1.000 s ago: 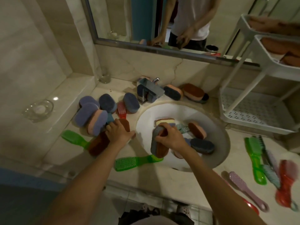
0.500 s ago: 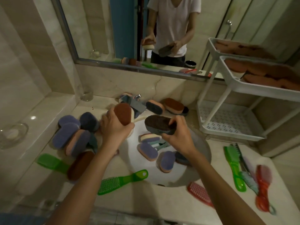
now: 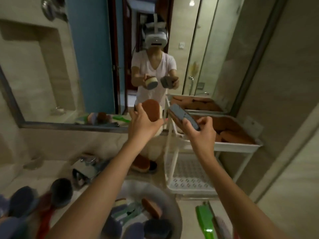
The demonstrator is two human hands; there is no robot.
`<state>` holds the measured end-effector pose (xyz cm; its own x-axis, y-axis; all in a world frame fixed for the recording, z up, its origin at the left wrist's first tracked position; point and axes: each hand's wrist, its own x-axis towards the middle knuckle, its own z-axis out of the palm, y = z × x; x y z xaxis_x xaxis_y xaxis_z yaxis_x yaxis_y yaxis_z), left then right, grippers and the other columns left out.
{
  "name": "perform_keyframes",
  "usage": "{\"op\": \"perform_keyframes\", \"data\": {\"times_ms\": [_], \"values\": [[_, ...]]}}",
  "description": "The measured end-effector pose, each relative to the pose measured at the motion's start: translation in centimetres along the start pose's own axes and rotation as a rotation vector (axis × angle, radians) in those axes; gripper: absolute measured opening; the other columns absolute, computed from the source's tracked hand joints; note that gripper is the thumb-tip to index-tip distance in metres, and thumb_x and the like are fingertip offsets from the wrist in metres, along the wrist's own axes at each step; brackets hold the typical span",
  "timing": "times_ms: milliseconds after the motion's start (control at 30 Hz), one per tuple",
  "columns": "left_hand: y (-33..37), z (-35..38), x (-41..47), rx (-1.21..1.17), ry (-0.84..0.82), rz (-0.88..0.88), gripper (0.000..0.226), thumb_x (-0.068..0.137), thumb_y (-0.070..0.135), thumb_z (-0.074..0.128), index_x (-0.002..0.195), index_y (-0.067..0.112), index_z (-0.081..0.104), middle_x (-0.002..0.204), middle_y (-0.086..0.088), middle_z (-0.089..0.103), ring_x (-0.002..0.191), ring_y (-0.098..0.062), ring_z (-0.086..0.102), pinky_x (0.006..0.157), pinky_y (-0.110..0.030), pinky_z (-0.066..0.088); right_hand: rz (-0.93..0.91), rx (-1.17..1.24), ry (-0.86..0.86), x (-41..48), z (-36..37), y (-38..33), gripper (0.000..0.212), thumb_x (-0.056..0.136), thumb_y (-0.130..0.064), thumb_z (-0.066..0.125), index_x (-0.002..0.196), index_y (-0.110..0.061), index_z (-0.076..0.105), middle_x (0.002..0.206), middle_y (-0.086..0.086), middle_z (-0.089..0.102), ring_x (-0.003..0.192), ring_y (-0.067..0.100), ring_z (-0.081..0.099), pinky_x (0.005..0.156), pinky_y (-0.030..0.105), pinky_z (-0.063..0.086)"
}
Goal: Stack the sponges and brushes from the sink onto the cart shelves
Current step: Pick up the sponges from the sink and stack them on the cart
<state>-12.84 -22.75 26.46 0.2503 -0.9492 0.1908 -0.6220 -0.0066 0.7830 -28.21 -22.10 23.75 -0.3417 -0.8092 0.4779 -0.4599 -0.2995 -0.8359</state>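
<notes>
Brown foam sponge (image 3: 152, 109), probably light and squashy, sits clasped at its edges in the left hand (image 3: 143, 123), just left of the cart (image 3: 238, 146); the right hand (image 3: 202, 133) fingers (image 3: 188, 123) pinch a grey sponge (image 3: 181, 114) beside the cart's middle shelf; both are best gripped across the short sides.

L forearm (image 3: 103, 183) & R forearm (image 3: 226, 183) bare, L hand (image 3: 143, 122) & R hand (image 3: 202, 133) likewise. In mirror (image 3: 51, 69): pale short-sleeve V-neck tee (image 3: 153, 68); grey-white headset (image 3: 156, 38) over eyes w/ white strap (image 3: 156, 23) over crown; thin dark cable (image 3: 133, 49) hanging from headset's side.
</notes>
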Motion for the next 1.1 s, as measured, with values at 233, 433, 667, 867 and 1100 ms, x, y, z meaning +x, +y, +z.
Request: {"op": "perform_keyframes", "data": {"times_ms": [233, 433, 667, 867, 1100], "values": [[6.3, 7.1, 5.5, 0.049, -0.092, -0.07, 0.091, 0.081, 0.049, 0.06, 0.148, 0.016, 0.007, 0.149, -0.016, 0.025, 0.13, -0.036, 0.039, 0.098, -0.041, 0.041, 0.63, 0.307, -0.118, 10.8, -3.2, 3.9, 0.049, 0.085, -0.044, 0.057, 0.12, -0.011, 0.05, 0.116, 0.011, 0.054, 0.103, 0.027, 0.056, 0.068, 0.036, 0.058], [8.0, 10.6, 7.6, 0.141, -0.131, -0.106, 0.1, 0.082, 0.052, 0.057, 0.149, 0.01, -0.004, 0.156, -0.017, 0.014, 0.137, -0.036, 0.031, 0.104, -0.039, 0.036, 0.79, 0.355, -0.206, 14.1, -3.3, 5.7, 0.038, 0.093, -0.037, 0.048, 0.122, -0.012, 0.049, 0.114, 0.012, 0.049, 0.095, 0.03, 0.054, 0.053, 0.035, 0.056], [7.6, 12.2, 8.9, 0.235, -0.206, -0.137, 0.098, 0.081, 0.055, 0.056, 0.149, 0.008, 0.003, 0.154, -0.017, 0.022, 0.135, -0.035, 0.035, 0.103, -0.039, 0.038, 0.424, -0.352, -0.287, 15.4, -4.2, 8.2, 0.067, 0.086, -0.059, 0.039, 0.135, -0.013, 0.038, 0.122, 0.014, 0.055, 0.106, 0.033, 0.057, 0.09, 0.042, 0.05], [8.0, 12.9, 9.2, 0.233, -0.203, -0.094, 0.097, 0.081, 0.054, 0.056, 0.149, 0.008, 0.005, 0.154, -0.018, 0.021, 0.135, -0.035, 0.035, 0.104, -0.039, 0.038, 0.486, -0.149, -0.281, 15.4, -4.2, 8.2, 0.046, 0.09, -0.036, 0.052, 0.128, -0.013, 0.043, 0.096, 0.006, 0.054, 0.073, 0.018, 0.055, 0.058, 0.027, 0.049], [7.4, 13.5, 9.0, 0.284, -0.192, -0.09, 0.098, 0.084, 0.052, 0.055, 0.148, 0.006, -0.003, 0.154, -0.019, 0.02, 0.137, -0.037, 0.032, 0.103, -0.041, 0.038, 0.597, 0.062, -0.315, 14.7, -3.6, 7.6, 0.053, 0.092, -0.026, 0.051, 0.14, -0.015, 0.031, 0.125, 0.016, 0.052, 0.062, 0.019, 0.058, 0.043, 0.025, 0.046]]}}
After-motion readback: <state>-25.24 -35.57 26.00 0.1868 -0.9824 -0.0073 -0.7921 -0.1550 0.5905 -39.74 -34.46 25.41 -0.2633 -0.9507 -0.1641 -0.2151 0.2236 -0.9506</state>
